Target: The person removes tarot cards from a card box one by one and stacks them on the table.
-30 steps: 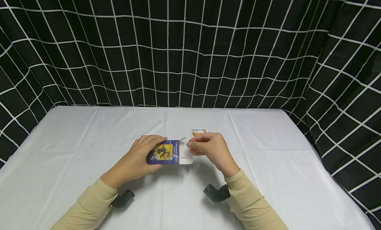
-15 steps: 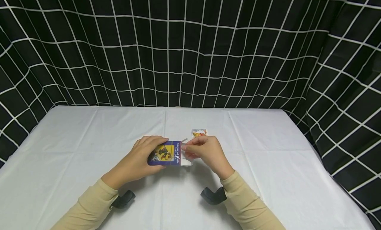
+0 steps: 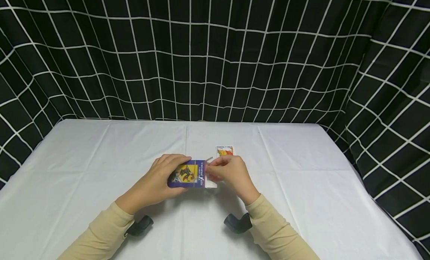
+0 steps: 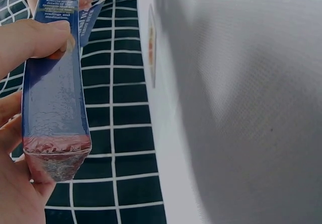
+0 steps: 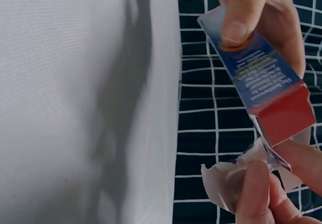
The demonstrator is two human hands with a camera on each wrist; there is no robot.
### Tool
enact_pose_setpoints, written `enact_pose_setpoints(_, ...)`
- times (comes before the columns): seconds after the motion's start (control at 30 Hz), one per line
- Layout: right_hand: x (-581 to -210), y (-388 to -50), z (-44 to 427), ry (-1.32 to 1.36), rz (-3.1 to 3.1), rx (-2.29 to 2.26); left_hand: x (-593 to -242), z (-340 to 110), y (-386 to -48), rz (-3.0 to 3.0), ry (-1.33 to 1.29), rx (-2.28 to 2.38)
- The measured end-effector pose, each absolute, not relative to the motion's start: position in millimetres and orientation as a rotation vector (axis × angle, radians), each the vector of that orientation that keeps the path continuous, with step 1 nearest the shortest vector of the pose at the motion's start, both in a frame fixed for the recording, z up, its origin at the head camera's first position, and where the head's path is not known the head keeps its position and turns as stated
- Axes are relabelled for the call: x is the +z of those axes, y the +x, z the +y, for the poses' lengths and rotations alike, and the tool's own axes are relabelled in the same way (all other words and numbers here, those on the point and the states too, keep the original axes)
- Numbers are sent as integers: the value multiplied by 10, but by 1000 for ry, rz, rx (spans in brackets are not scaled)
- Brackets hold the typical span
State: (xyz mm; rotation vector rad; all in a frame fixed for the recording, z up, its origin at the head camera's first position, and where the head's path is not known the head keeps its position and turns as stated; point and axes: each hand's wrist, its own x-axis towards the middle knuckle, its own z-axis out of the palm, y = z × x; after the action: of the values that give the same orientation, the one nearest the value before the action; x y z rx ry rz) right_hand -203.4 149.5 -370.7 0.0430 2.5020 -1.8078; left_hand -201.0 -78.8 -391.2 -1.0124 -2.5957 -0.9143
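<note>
A blue tarot card box with a yellow picture on its front is held above the table, its end toward the right. My left hand grips the box across its width, thumb on the near narrow side and fingers on the far side. At the box's right end, my right hand pinches a white end flap between thumb and fingers. The box's interior is hidden. In the right wrist view, a red panel shows at that end. Clear wrap covers the other end in the left wrist view.
A tarot card lies face up on the white tablecloth, just beyond my right hand. Dark wrist-worn devices hang beneath both forearms. A black curtain with a white grid surrounds the table's back and sides.
My right hand has moved left and slightly nearer, its fingers now against the box's end. The left hand and box have shifted slightly right. The loose card has stayed put.
</note>
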Motion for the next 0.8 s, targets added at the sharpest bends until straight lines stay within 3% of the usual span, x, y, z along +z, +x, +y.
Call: enact_pose_setpoints(0.8,-3565,-2075,1684,-54,2502,-1745,-3898,-815,-2032,-2600,-988,-898)
